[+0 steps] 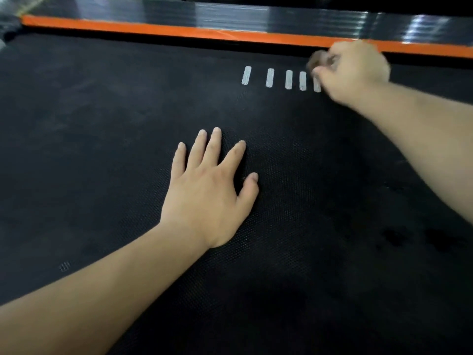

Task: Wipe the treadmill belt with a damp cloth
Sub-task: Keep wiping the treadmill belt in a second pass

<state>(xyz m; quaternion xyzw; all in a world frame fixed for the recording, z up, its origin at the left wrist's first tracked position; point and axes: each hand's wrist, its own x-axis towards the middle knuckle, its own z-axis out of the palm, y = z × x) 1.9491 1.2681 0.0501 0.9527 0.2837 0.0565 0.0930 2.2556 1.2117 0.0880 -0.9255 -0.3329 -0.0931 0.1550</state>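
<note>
- Treadmill belt (107, 139): a black, finely textured surface that fills nearly the whole view from the near edge to the far rail.
- Left hand (210, 196): lies palm down on the middle of the belt, fingers straight and slightly spread, holding nothing; its forearm enters from the near left.
- Right hand (355, 70): reaches to the far right of the belt, just beside the rail, with its fingers curled round a small wad of cloth (320, 60); hand and cloth are blurred.
- Cloth: a dull brownish-grey bunch that shows at the left of the right hand's knuckles, down on or just above the belt; the blur hides whether it touches.
- White marks (270, 77): a row of short upright dashes printed on the far part of the belt; the rightmost is partly covered by the right hand.
- Orange strip (153, 28): runs along the far edge of the belt, with a glossy black side rail (230, 11) beyond it.
- Dark blotches (396, 237): lie on the belt at the near right, under the right forearm.
</note>
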